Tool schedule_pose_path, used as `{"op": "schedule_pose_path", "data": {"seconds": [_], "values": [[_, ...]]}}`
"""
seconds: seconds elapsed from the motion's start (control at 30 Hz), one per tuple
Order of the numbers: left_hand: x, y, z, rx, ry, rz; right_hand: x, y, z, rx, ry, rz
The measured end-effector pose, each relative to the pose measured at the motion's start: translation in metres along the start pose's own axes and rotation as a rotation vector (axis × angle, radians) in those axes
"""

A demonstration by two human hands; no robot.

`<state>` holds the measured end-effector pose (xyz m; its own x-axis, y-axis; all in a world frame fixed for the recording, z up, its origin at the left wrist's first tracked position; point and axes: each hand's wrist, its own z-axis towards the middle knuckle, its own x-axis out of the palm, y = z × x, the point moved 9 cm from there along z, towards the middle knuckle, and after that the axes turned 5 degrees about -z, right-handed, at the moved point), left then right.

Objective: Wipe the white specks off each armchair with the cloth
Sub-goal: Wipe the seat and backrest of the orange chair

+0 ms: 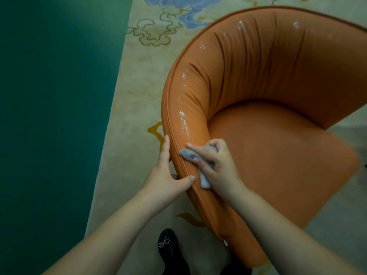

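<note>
A grey cloth (195, 155) is held under the curled fingers of the right hand (216, 165) and pressed on the padded rim of the orange armchair (278, 145). The rim's outer edge, just beside it, is gripped by the left hand (168, 175). White specks (183, 122) are seen just beyond the cloth, along the rim.
</note>
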<state>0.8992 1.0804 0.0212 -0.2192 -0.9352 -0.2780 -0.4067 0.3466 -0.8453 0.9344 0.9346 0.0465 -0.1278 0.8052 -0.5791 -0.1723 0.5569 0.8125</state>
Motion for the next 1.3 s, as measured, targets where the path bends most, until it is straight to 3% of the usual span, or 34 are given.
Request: {"op": "schedule_pose_path", "data": {"seconds": [0.17,0.37,0.63,0.87,0.97,1.1,1.3], "values": [[-0.009,-0.004,0.016,0.029,0.037,-0.027,0.000,0.008,0.066,0.034,-0.084,-0.053],[-0.027,-0.013,0.036,0.012,0.055,-0.082,0.003,0.004,0.010,-0.058,-0.036,-0.039],[-0.033,-0.015,0.048,-0.059,0.031,-0.116,-0.001,0.021,0.129,-0.099,-0.155,-0.243],[-0.043,-0.030,0.061,-0.043,0.002,-0.050,0.003,0.012,0.074,-0.172,0.032,-0.110],[-0.043,-0.030,0.062,-0.050,0.004,-0.053,-0.001,0.026,0.121,-0.212,-0.017,-0.247],[-0.045,-0.032,0.065,-0.058,-0.004,-0.061,-0.009,0.030,0.175,-0.120,-0.107,-0.290],[-0.054,-0.038,0.079,-0.048,0.044,-0.095,0.002,0.020,0.107,-0.167,-0.010,-0.159]]}}
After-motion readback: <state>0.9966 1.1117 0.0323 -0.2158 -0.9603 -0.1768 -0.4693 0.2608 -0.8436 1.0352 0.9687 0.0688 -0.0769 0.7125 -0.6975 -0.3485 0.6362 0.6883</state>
